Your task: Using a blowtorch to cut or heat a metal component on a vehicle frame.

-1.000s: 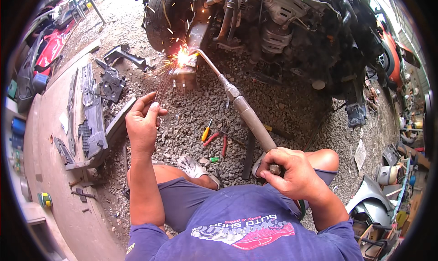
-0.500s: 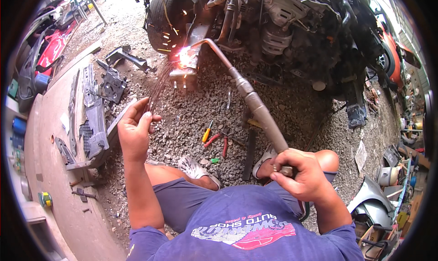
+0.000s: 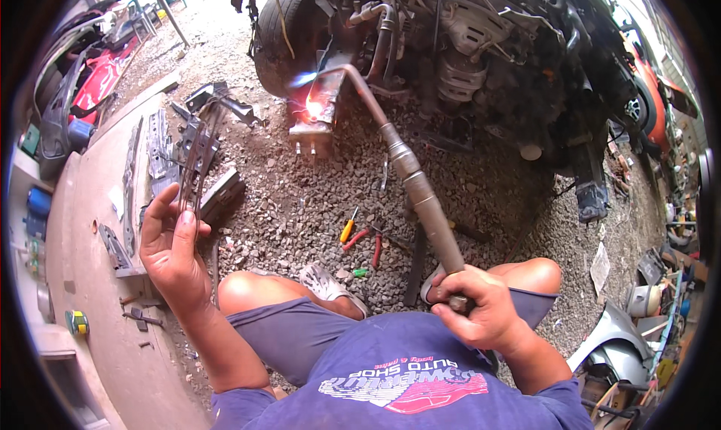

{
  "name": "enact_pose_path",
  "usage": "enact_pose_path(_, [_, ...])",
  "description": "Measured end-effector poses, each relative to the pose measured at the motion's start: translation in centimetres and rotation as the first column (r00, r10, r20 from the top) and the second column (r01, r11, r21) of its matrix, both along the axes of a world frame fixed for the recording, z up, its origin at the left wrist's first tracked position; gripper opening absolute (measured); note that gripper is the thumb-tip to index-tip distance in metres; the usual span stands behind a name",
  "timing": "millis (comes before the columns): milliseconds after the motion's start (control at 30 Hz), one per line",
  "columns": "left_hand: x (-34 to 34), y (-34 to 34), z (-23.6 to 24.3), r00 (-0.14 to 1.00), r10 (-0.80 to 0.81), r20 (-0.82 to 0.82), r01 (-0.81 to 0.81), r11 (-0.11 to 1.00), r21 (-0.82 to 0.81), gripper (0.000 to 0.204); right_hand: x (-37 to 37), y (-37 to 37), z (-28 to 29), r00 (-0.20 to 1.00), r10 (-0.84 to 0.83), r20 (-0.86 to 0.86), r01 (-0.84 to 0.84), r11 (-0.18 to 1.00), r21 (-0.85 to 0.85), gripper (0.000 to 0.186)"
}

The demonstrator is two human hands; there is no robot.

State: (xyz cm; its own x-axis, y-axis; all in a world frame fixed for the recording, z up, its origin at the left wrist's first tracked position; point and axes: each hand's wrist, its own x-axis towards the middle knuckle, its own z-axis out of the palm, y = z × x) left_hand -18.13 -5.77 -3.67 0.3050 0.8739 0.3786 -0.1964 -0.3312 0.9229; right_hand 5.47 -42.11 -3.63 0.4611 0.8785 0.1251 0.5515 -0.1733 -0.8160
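My right hand [image 3: 481,306] is wrapped round the handle end of a gas welding torch [image 3: 424,197]. The torch's bent copper-coloured tip reaches up and left, and a blue-white flame [image 3: 303,78] burns at its end. Just below the flame, a spot [image 3: 313,110] glows orange on the end of a metal frame rail [image 3: 311,138] with studs sticking out. Between thumb and fingers, my left hand [image 3: 176,246] pinches a bundle of thin metal wires [image 3: 198,156]. They point upward, apart from the rail.
A vehicle's exposed underside [image 3: 466,28] and a tire [image 3: 282,43] stand ahead. On the gravel lie a yellow screwdriver [image 3: 348,227] and red-handled pliers [image 3: 377,248]. Dark metal car parts [image 3: 218,103] lie to the left, and a tape measure [image 3: 76,322] rests on the concrete.
My left hand has drawn the wires left, away from the rail. The torch tip has lifted off the glowing spot; the flying sparks have stopped.
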Motion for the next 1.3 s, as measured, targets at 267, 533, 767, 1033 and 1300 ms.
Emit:
enact_pose_path(267, [2.1,-2.8,0.1,0.976,-0.008,0.220,0.000,0.999,0.036,0.040,-1.9,2.3,-0.3,0.985,0.168,-0.043,-0.172,0.978,-0.117,0.023])
enact_pose_path(533, [2.7,-2.9,0.1,0.995,0.038,0.088,-0.061,0.960,0.272,0.053,-1.9,2.7,0.1,0.979,0.195,-0.065,-0.202,0.971,-0.126,0.022])
enact_pose_path(767, [1.9,-1.6,2.4,0.937,-0.079,-0.340,0.246,0.841,0.482,0.063,-0.1,2.6,1.0,0.986,0.144,-0.088,-0.146,0.989,-0.015,0.023])
enact_pose_path(1033, [4.1,-3.3,1.8,0.474,-0.196,-0.858,0.673,0.709,0.209,0.069,1.2,3.1,4.7,0.976,0.185,-0.119,-0.167,0.975,0.149,0.020])
enact_pose_path(1300, [8.9,-7.7,13.0,0.663,-0.304,-0.683,0.583,0.783,0.217,0.035,1.0,0.5,2.1,0.851,-0.134,-0.507,0.127,0.991,-0.049,0.022])
